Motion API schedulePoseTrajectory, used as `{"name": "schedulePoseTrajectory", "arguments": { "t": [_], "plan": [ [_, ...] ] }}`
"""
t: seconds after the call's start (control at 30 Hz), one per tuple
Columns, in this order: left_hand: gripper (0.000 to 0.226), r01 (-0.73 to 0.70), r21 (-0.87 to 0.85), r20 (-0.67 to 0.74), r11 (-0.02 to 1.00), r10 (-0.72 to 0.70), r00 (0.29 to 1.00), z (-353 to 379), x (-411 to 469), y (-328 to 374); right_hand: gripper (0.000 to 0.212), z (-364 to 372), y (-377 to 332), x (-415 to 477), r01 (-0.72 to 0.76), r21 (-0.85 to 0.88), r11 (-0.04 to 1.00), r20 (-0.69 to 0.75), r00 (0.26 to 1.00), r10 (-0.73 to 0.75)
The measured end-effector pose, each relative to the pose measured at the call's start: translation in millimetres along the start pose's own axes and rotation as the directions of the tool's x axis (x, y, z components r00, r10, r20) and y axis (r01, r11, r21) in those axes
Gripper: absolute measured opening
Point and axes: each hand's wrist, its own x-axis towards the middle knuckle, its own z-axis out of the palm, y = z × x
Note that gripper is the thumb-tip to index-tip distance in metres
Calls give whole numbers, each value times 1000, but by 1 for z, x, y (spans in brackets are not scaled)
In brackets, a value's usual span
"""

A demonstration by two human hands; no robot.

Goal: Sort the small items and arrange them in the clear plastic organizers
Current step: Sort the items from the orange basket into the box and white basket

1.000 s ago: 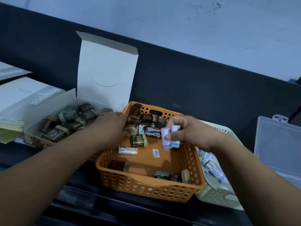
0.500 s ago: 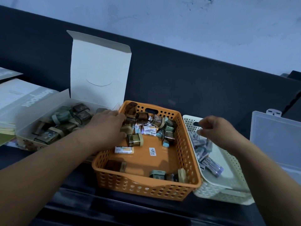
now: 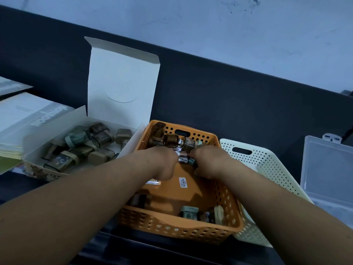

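Head view caught the sorting about midway, by my reading. Both hands were down in the orange perforated plastic basket [image 3: 172,229] at the desk's [image 3: 17,186] near edge. The left hand [image 3: 158,161] and the right hand [image 3: 210,162] sat almost knuckle to knuckle, fingers curled down into the heap of small items [image 3: 172,140] at the basket's far end. The backs of the hands hid the fingertips, so I could not tell whether either hand had something pinched or was only raking through the heap. A few more items [image 3: 189,212] lay against the basket's near wall, and a white barcode sticker [image 3: 183,182] sat on its smooth floor.

Already sorted, it seemed, was a batch of brown and green banded blocks [image 3: 86,144], lying loose in the white cardboard box [image 3: 30,150] toward the desk's left edge, its matte lid flap upright. The cream perforated plastic basket [image 3: 267,165] touched the orange one's right side, and the right forearm hid most of its inside.

The clear plastic organizer [image 3: 328,169] sat at the desk's right edge, translucent, hard and flat-walled, with a small latch. No item could be made out in it, so the arranging proper looked not yet begun. The items themselves looked boxy and glossy, some clear-cased, with small white labelled packets among them.
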Motion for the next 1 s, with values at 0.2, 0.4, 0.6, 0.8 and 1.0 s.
{"name": "schedulePoseTrajectory", "arguments": {
  "t": [0.2, 0.4, 0.6, 0.8, 1.0],
  "plan": [
    [29, -21, -162, 25, 986, 26, 999, 2, 0, -3, 37, -2, 0, 0, 4, 118, 993, 59, 998, -11],
    [57, -69, -615, -186, 785, -59, 981, -16, -34, -25, 40, -31, 2, -15, 61, 718, 694, -88, 996, 3],
    [48, -133, -785, -366, 605, -280, 888, -37, -90, -74, 34, -76, -33, -8, 260, 841, 474, -279, 960, -32],
    [55, 35, -717, -381, 696, -433, 817, -27, -127, -122, 34, -94, -92, 30, 343, 809, 476, -353, 933, -73],
    [54, 206, -606, -324, 768, -476, 818, 3, -132, -135, 42, -86, -126, 61, 317, 682, 659, -318, 940, -123]
  ]
}}
